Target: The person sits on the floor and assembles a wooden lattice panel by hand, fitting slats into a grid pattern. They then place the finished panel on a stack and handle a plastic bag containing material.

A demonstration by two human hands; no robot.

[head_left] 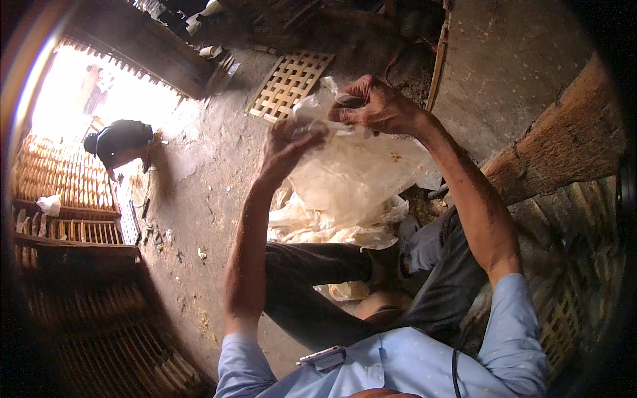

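Observation:
I hold up a thin, see-through plastic sheet (361, 176) in front of me, its upper edge bunched between my two hands. My left hand (292, 142) is closed on one part of that edge, its fingers slightly blurred. A little higher and to the right, my right hand (381, 109) pinches another part, with fingers curled inward. The sheet hangs down from both hands, with small brown specks on its right side. Below it, crumpled pale plastic (332, 229) lies heaped by my legs.
A woven bamboo panel (292, 83) lies on the ground beyond my hands. Another person (126, 142) bends over by the bright doorway at left. Slatted bamboo (66, 172) lines the left side. A thick wooden post (564, 132) slants in at right.

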